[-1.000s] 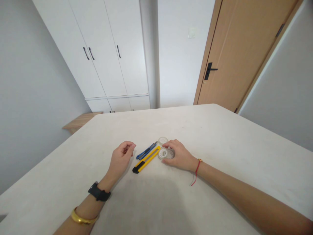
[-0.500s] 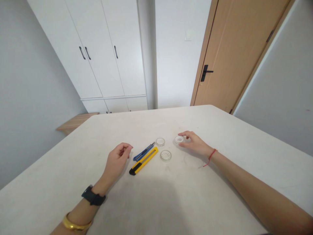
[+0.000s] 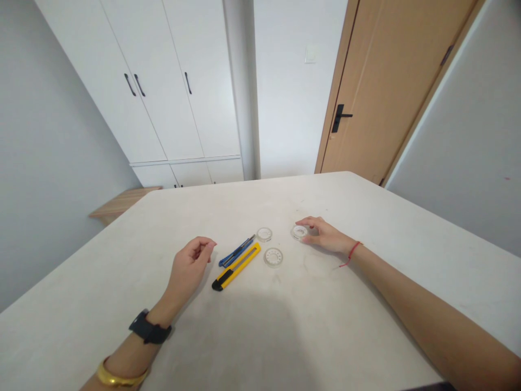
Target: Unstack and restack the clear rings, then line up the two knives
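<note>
My right hand (image 3: 323,234) has its thumb and forefinger around a roll of clear tape (image 3: 299,232), which sits low at the table surface. Two more rolls lie flat to its left: one roll of clear tape (image 3: 264,234) farther back, another roll of clear tape (image 3: 273,257) closer to me. Beside them are a blue utility knife (image 3: 236,252) and a larger yellow utility knife (image 3: 236,267), slanted side by side. My left hand (image 3: 192,259) rests loosely curled left of the knives, its thumb against the forefinger, with nothing visible in it.
A white table (image 3: 244,336) spans the view. Beyond it stand a white cupboard (image 3: 179,119) and a wooden door (image 3: 378,92). A wooden surface (image 3: 122,203) shows past the table's left edge. A dark edge (image 3: 427,386) shows at the bottom right.
The tape roll in my right hand has shifted slightly right, away from the other two rolls, and looks flatter on the table. My left hand keeps its curled pose. The view has turned slightly.
</note>
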`<control>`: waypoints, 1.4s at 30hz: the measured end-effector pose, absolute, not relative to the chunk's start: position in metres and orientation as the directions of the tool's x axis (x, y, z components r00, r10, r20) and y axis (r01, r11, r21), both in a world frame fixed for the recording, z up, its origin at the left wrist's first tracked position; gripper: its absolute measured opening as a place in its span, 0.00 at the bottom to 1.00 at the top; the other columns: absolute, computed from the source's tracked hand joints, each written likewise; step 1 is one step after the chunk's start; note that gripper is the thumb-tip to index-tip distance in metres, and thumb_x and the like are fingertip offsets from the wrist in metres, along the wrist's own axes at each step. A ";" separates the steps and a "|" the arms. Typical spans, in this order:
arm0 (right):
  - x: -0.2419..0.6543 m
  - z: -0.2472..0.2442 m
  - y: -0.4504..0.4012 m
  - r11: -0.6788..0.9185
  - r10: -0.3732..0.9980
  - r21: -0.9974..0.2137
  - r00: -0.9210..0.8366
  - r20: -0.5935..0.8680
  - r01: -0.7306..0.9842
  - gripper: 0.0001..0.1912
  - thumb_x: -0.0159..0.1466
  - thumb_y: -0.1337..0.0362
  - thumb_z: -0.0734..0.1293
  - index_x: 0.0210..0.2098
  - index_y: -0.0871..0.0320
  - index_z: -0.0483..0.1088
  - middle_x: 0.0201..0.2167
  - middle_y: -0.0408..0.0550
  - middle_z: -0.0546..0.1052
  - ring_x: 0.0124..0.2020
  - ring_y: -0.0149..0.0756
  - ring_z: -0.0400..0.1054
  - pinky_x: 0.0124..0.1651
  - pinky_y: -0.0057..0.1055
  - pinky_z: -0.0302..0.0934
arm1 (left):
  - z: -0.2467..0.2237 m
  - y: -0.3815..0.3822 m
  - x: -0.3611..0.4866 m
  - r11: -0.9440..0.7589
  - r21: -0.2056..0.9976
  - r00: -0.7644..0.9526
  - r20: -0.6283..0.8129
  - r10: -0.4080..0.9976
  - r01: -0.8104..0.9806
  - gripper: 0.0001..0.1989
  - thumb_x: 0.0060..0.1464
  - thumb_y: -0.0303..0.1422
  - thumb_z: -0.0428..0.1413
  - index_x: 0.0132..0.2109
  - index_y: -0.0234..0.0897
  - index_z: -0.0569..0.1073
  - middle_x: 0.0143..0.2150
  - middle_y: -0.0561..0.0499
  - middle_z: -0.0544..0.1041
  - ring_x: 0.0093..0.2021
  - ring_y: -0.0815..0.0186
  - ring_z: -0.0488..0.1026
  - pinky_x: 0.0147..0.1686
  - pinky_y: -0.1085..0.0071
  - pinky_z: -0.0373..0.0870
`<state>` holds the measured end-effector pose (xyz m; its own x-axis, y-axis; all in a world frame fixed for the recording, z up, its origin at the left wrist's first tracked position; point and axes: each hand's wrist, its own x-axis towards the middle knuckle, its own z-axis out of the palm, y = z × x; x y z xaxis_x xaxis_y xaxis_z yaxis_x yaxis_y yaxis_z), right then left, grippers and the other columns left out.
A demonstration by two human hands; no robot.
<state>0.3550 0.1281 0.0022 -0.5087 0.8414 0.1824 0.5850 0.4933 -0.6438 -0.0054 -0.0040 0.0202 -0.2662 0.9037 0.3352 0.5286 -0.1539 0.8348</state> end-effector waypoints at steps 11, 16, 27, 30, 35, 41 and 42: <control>0.356 -0.001 0.130 0.504 0.836 -0.593 -0.528 0.151 0.628 0.25 0.54 0.59 0.69 0.52 0.54 0.71 0.49 0.51 0.73 0.46 0.44 0.65 0.51 0.44 0.60 | 0.019 -0.004 -0.006 -0.154 0.831 -0.271 0.341 0.900 0.534 0.14 0.53 0.45 0.54 0.33 0.38 0.73 0.20 0.57 0.67 0.22 0.68 0.65 0.24 0.73 0.61; 0.355 0.003 0.129 0.509 0.831 -0.576 -0.539 0.137 0.640 0.26 0.53 0.58 0.69 0.51 0.54 0.72 0.47 0.49 0.74 0.43 0.44 0.67 0.49 0.42 0.61 | 0.020 -0.004 -0.005 -0.154 0.835 -0.274 0.339 0.900 0.528 0.14 0.53 0.45 0.54 0.33 0.38 0.73 0.21 0.56 0.68 0.22 0.68 0.65 0.24 0.73 0.61; 0.356 0.002 0.130 0.493 0.835 -0.594 -0.537 0.120 0.635 0.27 0.53 0.58 0.69 0.52 0.55 0.71 0.50 0.51 0.73 0.46 0.45 0.67 0.51 0.45 0.61 | 0.022 -0.005 -0.004 -0.154 0.830 -0.283 0.349 0.893 0.537 0.14 0.52 0.45 0.54 0.32 0.38 0.73 0.19 0.56 0.67 0.22 0.68 0.65 0.24 0.73 0.62; 0.356 0.002 0.129 0.477 0.840 -0.617 -0.531 0.111 0.626 0.28 0.54 0.58 0.70 0.53 0.56 0.70 0.52 0.52 0.72 0.47 0.46 0.67 0.53 0.45 0.61 | 0.022 -0.005 -0.004 -0.152 0.828 -0.285 0.350 0.892 0.540 0.14 0.52 0.44 0.54 0.32 0.38 0.73 0.19 0.57 0.67 0.21 0.68 0.65 0.23 0.73 0.62; 0.357 0.002 0.128 0.437 0.861 -0.655 -0.497 0.107 0.616 0.30 0.53 0.57 0.71 0.55 0.55 0.68 0.52 0.52 0.71 0.49 0.45 0.67 0.56 0.45 0.60 | 0.022 -0.004 -0.004 -0.148 0.835 -0.285 0.340 0.896 0.531 0.14 0.52 0.44 0.54 0.32 0.38 0.73 0.20 0.57 0.67 0.21 0.69 0.65 0.23 0.73 0.61; 0.356 0.002 0.126 0.413 0.871 -0.690 -0.479 0.109 0.594 0.30 0.52 0.58 0.71 0.54 0.56 0.67 0.53 0.53 0.70 0.50 0.45 0.65 0.56 0.45 0.59 | 0.022 -0.004 -0.003 -0.145 0.844 -0.288 0.331 0.899 0.517 0.14 0.52 0.45 0.54 0.32 0.38 0.73 0.21 0.56 0.68 0.22 0.68 0.65 0.24 0.73 0.62; 0.355 0.003 0.125 0.409 0.880 -0.690 -0.458 0.125 0.597 0.29 0.52 0.58 0.71 0.53 0.55 0.68 0.53 0.53 0.70 0.49 0.45 0.65 0.56 0.46 0.59 | 0.022 -0.004 -0.003 -0.145 0.846 -0.287 0.328 0.900 0.513 0.14 0.52 0.45 0.54 0.32 0.38 0.73 0.20 0.56 0.68 0.22 0.68 0.65 0.24 0.73 0.62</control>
